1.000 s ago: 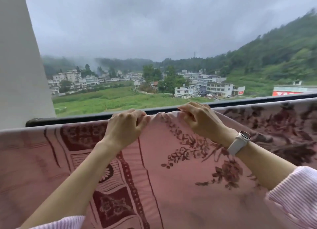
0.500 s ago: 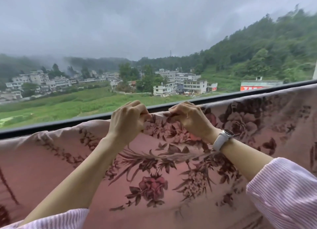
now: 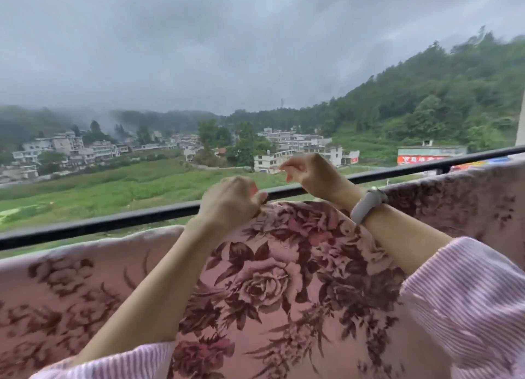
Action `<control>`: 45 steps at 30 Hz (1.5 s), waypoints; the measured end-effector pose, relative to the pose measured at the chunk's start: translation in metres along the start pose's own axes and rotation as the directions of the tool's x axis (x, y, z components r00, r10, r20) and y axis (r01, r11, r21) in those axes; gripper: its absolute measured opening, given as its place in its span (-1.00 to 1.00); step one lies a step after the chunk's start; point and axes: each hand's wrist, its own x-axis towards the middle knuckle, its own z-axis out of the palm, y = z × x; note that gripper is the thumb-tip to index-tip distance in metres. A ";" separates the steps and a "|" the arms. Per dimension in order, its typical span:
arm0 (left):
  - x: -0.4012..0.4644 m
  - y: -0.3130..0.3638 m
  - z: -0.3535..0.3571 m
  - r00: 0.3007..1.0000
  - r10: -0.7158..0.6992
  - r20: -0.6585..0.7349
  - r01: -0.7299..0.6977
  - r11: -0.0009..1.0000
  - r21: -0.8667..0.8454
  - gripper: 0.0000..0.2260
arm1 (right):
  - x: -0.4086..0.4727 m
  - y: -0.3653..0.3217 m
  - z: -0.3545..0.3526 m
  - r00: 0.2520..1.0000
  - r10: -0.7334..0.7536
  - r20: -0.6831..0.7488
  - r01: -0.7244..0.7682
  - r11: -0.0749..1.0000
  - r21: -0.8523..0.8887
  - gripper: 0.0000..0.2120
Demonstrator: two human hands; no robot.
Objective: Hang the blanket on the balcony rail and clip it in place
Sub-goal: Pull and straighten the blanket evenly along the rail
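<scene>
A pink blanket (image 3: 270, 287) with dark red roses fills the lower half of the view, its top edge running just below the black balcony rail (image 3: 113, 222). My left hand (image 3: 230, 199) is closed on the blanket's top edge at the centre, lifting it into a peak. My right hand (image 3: 309, 174) is raised above the rail with fingers loosely curled and nothing in them; a pale wristband sits on that wrist. No clip is visible.
Beyond the rail lie green fields, white village buildings and a wooded hill under grey cloud. Colourful fabric (image 3: 480, 163) rests on the rail at the far right. A pale wall edge (image 3: 521, 123) stands at the right border.
My right hand has let go of the blanket edge and risen above the rail. My left hand has stayed gripped on the edge. The view has shifted further right along the blanket.
</scene>
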 end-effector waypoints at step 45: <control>0.168 0.368 0.219 0.980 0.093 -0.177 -0.103 0.993 -0.050 -0.83 | -0.117 0.409 -0.250 0.997 0.071 0.016 -0.072 0.995 0.068 -0.80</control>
